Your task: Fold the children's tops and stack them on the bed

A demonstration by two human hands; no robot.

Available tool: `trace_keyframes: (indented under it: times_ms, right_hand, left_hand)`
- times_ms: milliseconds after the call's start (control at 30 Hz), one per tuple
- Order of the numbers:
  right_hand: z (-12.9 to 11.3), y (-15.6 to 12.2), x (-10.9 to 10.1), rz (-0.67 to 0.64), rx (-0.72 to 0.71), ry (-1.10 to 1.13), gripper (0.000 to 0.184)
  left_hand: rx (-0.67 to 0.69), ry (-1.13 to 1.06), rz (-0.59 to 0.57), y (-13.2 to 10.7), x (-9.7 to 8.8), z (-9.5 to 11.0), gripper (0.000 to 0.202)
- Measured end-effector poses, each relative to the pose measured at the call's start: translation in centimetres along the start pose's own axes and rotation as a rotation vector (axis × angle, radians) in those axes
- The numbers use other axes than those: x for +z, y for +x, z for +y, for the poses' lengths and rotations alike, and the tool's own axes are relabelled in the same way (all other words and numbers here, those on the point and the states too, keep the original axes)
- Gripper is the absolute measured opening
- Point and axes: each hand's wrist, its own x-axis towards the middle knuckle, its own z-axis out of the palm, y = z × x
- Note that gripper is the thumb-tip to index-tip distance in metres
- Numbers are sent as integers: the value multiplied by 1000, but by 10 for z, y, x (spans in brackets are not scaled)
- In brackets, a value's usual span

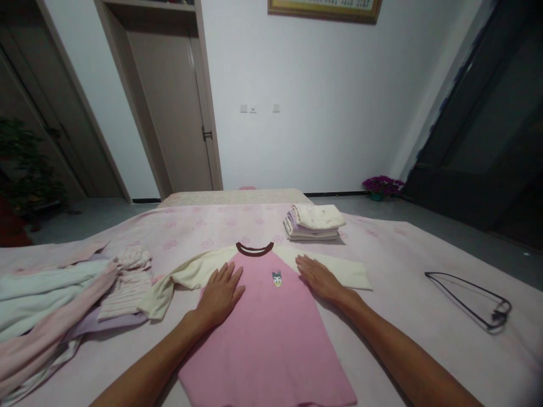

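A pink long-sleeved shirt (267, 333) with cream sleeves, a dark red collar and a small duck-face patch lies spread on the bed, collar away from me. My left hand (220, 291) rests flat on its left shoulder, fingers out. On the right shoulder seam my right hand (318, 277) lies flat, fingers together and stretched. The right sleeve extends straight outward. The left sleeve is wrinkled and bends toward me, its cuff reaching a pile of loose clothes (51, 299).
Beyond the shirt stands a folded stack of clothes (316, 221). A black wire hanger-like frame (470, 299) lies on the patterned pink sheet (407, 265) at the right. Past the bed are a door (165, 102), a wall and purple flowers (382, 185).
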Motion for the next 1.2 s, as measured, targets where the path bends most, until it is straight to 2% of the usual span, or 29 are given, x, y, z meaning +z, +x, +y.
trace_keyframes:
  times_ms: [100,167,267,333,433,533,667,733,800,933,1033,1133,1200]
  right_hand:
    - [43,-10,-15,157,344,-67,50]
    - [68,-20,-25,219,514,-116,50]
    - [98,-35,-34,234,685,-151,46]
    - [111,-41,-35,241,737,-142,37]
    - [120,-42,-31,272,765,-116,30]
    - [122,-34,-30,326,776,-76,34]
    - [125,-17,-39,495,746,0,31]
    - [130,-11,-44,522,718,5,28]
    - [137,-7,-47,498,664,-33,25]
    - [154,-10,-40,330,543,-187,25]
    - [159,-15,-36,271,568,-212,29]
    - [148,-15,-40,277,615,-259,32]
    - [129,-11,-42,285,578,-302,34]
  left_hand:
    - [0,11,15,-2,0,0,54]
    - [5,8,27,-2,1,1,54]
    - [10,4,44,-3,1,2,53]
    - [8,2,42,-3,1,2,53]
    - [6,-3,40,-2,1,1,53]
    - [7,-11,55,-2,1,1,52]
    - [16,-15,77,-2,2,1,51]
    - [22,-10,86,-2,4,-1,51]
    - [33,-8,95,-1,6,-2,51]
    - [40,-12,115,-1,7,-4,51]
    - [32,-13,113,-2,7,-4,51]
    - [31,-18,111,-2,6,-2,50]
    - [28,-15,106,-2,5,-1,50]
